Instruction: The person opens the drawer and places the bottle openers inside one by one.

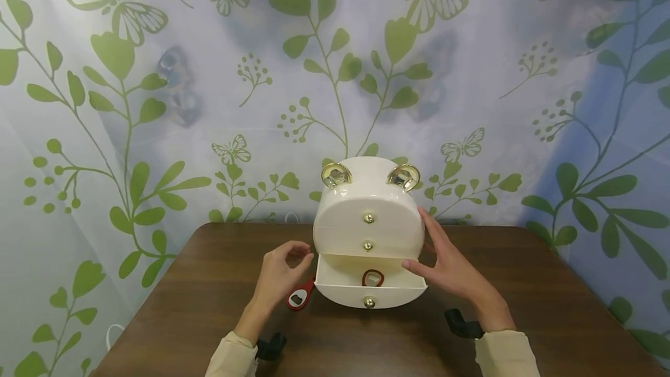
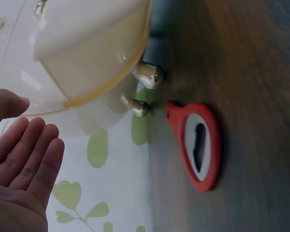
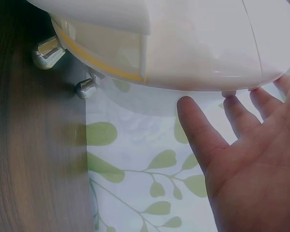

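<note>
A cream, round-fronted drawer box (image 1: 369, 208) with gold ears and gold knobs stands on the table, its bottom drawer (image 1: 335, 275) pulled out. Inside that drawer lies a red-rimmed bottle opener (image 1: 373, 278), partly hidden by the front panel. A second red bottle opener (image 1: 299, 298) is on the tabletop, left of the drawer. My left hand (image 1: 280, 269) hovers beside the box's left side, fingers loosely bent and holding nothing. Along the right side, my right hand (image 1: 452, 266) has its fingers spread, fingertips right at the casing in the right wrist view (image 3: 258, 159).
The box rests on short metallic feet (image 2: 149, 75) on a dark brown wooden table (image 1: 209, 284). Close behind the table hangs a pale curtain (image 1: 251, 115) printed with green leaves and butterflies. Dark wrist mounts (image 1: 463, 324) stick out near both sleeves.
</note>
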Available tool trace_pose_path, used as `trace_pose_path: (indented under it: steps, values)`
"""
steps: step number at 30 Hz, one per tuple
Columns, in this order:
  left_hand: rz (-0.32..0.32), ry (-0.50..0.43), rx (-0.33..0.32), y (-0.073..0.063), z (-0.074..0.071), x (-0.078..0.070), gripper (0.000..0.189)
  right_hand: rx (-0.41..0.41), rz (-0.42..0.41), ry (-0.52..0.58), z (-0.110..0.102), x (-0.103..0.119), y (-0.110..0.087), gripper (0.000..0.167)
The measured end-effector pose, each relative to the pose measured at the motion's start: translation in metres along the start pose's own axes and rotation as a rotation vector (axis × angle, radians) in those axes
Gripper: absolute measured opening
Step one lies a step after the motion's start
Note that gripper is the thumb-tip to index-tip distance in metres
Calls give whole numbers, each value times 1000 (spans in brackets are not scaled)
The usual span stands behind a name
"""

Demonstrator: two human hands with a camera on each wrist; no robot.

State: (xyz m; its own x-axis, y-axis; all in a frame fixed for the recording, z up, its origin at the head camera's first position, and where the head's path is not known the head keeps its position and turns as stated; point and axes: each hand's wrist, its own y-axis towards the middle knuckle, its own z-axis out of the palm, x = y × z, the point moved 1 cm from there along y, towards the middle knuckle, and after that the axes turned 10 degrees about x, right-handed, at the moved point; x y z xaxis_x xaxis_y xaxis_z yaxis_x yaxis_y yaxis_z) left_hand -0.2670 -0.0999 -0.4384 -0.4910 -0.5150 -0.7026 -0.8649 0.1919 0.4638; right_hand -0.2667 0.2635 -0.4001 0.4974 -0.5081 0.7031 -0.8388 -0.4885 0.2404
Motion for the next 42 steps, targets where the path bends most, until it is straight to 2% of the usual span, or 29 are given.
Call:
trace_pose_path:
  steps: [6, 14, 22, 33, 42]
  values:
    - [11, -14, 26, -3, 2, 7, 17, -1, 14, -6, 1, -2, 0, 112]
    - [-8, 3, 32, -6, 3, 14, 16, -4, 16, -5, 0, -2, 1, 114]
    - [-36, 26, 33, -18, 8, 20, 19, -3, 3, -10, 2, -2, 0, 111]
    - [-30, -46, 16, -24, 9, 27, 23, -6, 3, -18, 0, -1, 0, 112]
    - [-144, -122, 85, -29, 11, 38, 32, -1, 0, -9, 1, -1, 0, 111]
